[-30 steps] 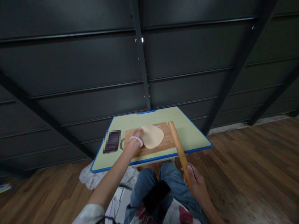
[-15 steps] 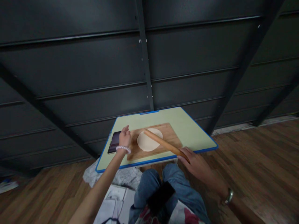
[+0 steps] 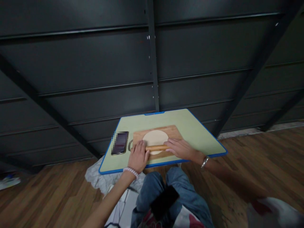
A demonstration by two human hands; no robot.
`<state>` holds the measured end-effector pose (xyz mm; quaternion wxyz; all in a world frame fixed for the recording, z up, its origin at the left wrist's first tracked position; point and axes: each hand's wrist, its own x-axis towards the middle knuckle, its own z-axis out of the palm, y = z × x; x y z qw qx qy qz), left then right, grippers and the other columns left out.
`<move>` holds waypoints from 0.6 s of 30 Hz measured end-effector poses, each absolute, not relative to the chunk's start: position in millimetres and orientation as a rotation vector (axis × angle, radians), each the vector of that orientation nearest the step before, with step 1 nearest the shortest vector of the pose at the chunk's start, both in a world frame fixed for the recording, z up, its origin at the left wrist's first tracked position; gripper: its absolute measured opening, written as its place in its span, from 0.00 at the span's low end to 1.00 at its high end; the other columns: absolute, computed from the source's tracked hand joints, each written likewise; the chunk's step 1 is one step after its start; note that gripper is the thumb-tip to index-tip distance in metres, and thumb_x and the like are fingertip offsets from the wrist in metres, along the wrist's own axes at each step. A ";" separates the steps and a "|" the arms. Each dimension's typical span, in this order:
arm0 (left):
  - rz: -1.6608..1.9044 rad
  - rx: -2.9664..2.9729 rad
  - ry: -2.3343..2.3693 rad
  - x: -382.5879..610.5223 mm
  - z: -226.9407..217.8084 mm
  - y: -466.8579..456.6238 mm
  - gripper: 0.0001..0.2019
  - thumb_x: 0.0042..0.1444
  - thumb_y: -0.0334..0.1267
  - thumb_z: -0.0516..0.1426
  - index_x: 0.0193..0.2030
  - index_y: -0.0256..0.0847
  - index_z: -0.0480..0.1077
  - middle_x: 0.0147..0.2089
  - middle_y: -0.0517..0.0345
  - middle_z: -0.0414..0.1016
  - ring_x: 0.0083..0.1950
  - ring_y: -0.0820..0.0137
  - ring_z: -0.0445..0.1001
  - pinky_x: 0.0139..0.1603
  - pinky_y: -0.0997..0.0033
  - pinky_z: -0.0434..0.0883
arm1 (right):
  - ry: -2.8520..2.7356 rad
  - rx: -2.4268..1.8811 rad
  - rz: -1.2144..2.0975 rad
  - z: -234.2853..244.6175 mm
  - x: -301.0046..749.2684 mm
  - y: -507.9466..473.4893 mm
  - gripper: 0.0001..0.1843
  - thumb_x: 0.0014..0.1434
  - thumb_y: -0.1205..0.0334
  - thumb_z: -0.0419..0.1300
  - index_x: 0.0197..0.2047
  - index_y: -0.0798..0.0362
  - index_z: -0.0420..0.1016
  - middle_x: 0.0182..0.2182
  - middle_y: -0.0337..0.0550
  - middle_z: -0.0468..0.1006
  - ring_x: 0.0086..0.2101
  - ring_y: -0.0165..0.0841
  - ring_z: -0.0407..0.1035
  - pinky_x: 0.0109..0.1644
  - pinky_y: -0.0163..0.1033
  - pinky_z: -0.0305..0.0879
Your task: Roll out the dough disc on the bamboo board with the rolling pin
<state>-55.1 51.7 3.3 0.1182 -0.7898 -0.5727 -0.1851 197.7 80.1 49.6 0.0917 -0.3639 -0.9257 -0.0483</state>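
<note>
Rolling pin [image 3: 156, 148], wooden: one, lying crosswise over the near part of the dough sheet [image 3: 155, 136], which is flat, pale and rounded, on a wooden cutting board [image 3: 174, 129].

Left hand [image 3: 138, 155]: over the pin's left end, fingers extended and close together, thumb apart. Right hand [image 3: 179, 148]: over the right end, fingers laid forward. Whether either curls around the pin, cannot tell; both ends are hidden.

Step, as judged: flattening the dough. Next move, as judged: calls for even pressure from both hands and a level push away from the body.

Edges: board's near side close to the blue rim [image 3: 166, 163] of the counter [image 3: 201, 139], leaving little room toward the body. At the board's left edge, a loop [image 3: 129, 145]; further left, a smartphone [image 3: 120, 143], limiting sideways travel. Wider room: beyond the board's far edge and to its right.
</note>
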 end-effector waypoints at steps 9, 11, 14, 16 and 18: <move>-0.473 -2.208 -1.911 -42.1 10.1 73.5 0.34 0.62 0.53 0.43 0.64 0.25 0.56 0.65 0.31 0.58 0.66 0.50 0.58 0.63 0.53 0.57 | -2.549 -1.121 -0.146 24.9 186.5 106.2 0.23 0.67 0.63 0.44 0.64 0.55 0.59 0.61 0.49 0.64 0.60 0.36 0.57 0.61 0.45 0.54; -0.486 -2.221 -1.936 -42.3 13.5 86.8 0.33 0.61 0.53 0.43 0.64 0.28 0.56 0.65 0.33 0.58 0.66 0.51 0.58 0.63 0.53 0.56 | -2.537 -1.136 -0.150 24.7 182.9 118.4 0.24 0.67 0.60 0.44 0.64 0.57 0.59 0.62 0.49 0.62 0.62 0.36 0.53 0.64 0.45 0.50; -0.456 -2.263 -1.990 -43.8 17.8 109.8 0.31 0.62 0.53 0.43 0.63 0.31 0.59 0.64 0.36 0.61 0.65 0.52 0.59 0.64 0.54 0.56 | -2.531 -1.186 -0.155 26.8 176.6 143.1 0.25 0.68 0.58 0.41 0.64 0.57 0.59 0.62 0.50 0.62 0.62 0.36 0.52 0.65 0.47 0.49; -0.423 -2.280 -2.016 -45.6 19.5 127.6 0.30 0.62 0.53 0.41 0.61 0.32 0.62 0.63 0.37 0.62 0.66 0.53 0.58 0.65 0.53 0.54 | -2.521 -1.252 -0.151 27.6 171.5 162.9 0.26 0.68 0.57 0.39 0.64 0.57 0.60 0.62 0.50 0.63 0.63 0.37 0.52 0.64 0.48 0.49; -0.398 -2.303 -2.046 -48.0 20.4 147.0 0.30 0.63 0.54 0.40 0.60 0.32 0.63 0.64 0.36 0.61 0.67 0.53 0.56 0.66 0.50 0.51 | -2.516 -1.321 -0.127 27.3 166.3 184.1 0.26 0.69 0.54 0.38 0.64 0.57 0.60 0.62 0.49 0.63 0.63 0.37 0.52 0.64 0.49 0.49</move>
